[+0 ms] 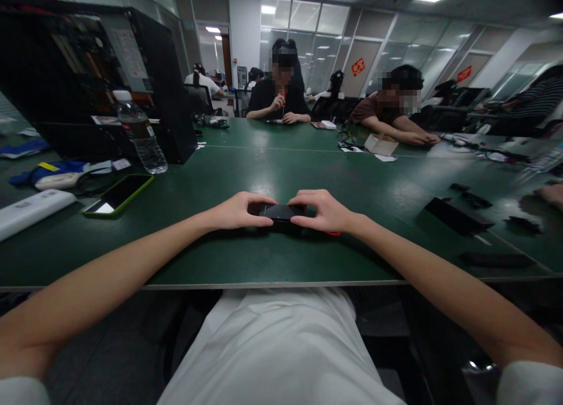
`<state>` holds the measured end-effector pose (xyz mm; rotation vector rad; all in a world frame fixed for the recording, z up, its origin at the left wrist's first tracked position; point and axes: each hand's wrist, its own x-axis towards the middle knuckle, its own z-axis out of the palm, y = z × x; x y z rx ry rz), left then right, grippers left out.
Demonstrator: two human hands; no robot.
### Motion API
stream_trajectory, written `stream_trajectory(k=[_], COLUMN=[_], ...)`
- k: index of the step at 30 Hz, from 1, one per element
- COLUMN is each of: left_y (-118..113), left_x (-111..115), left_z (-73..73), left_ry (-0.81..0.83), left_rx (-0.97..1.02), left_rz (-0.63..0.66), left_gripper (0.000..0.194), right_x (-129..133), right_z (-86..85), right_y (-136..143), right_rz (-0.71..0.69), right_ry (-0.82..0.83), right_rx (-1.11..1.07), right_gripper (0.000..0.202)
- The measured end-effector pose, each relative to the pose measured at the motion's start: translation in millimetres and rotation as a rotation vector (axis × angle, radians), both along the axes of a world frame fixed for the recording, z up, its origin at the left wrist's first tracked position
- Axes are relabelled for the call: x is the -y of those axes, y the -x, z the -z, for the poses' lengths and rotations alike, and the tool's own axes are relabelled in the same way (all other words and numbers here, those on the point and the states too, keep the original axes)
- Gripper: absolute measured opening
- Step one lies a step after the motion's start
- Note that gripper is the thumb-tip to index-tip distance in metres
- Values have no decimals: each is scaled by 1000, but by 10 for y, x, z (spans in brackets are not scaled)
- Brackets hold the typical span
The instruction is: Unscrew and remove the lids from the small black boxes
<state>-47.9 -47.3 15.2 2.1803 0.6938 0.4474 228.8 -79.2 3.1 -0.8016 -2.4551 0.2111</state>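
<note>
A small flat black object (281, 212) is held between my two hands, low over the green table (264, 255) near its front edge. My left hand (244, 210) grips its left end, thumb at the near side and fingers at the far side. The right end is gripped the same way by my right hand (321, 210). Something thin and red (333, 233) shows just below my right hand, mostly hidden by it. What the black object is cannot be made out.
On the left stand an open black computer case (176, 88), a water bottle (141, 135), a green-edged phone (118, 196) and a white power strip (33, 212). A black box (457, 215) lies right. Two people sit across the table, near a small beige box (380, 144).
</note>
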Motion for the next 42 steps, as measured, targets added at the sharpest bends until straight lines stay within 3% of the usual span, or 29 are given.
stream_trajectory(k=[12,42], left_y=[121,145], left_x=[-115,-147], left_z=[-76,-95], left_ry=[-25,-58], left_rx=[-64,-42], left_rz=[90,96], left_gripper=[57,51], right_x=[-28,-30], right_z=[17,-9], right_y=[-22,-38], right_rz=[-21,-42], right_ry=[3,-25], right_rx=[-7,8], right_gripper=[39,37])
